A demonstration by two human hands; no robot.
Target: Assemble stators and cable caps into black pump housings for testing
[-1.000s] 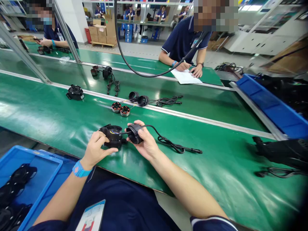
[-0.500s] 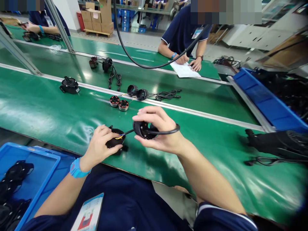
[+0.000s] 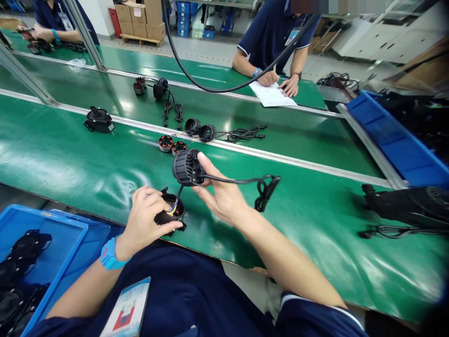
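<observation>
My left hand (image 3: 149,210) is closed around the side of a round black housing (image 3: 177,209) on the green bench top. Coloured wires (image 3: 174,207) run up out of its open top into a short black cable. That cable leads to a ribbed black motor cover (image 3: 187,167), raised above the bench in my right hand (image 3: 220,192). The right thumb and fingers grip the cover from its right side. A black cable (image 3: 238,180) leaves the cover, passes over the right hand and ends in a tied bundle hanging beside the wrist.
Two copper-wound stators (image 3: 165,143) sit beyond my hands, wired to black ring covers (image 3: 206,133). Another black housing (image 3: 99,120) is at left. Blue crates (image 3: 75,243) hold black parts. A black device (image 3: 403,206) lies at right. A person (image 3: 277,51) writes across the bench.
My right hand has turned the motor cover so its ribbed side shows, shifting it slightly left and up. The cable bundle now hangs in view. My left hand stays on the housing.
</observation>
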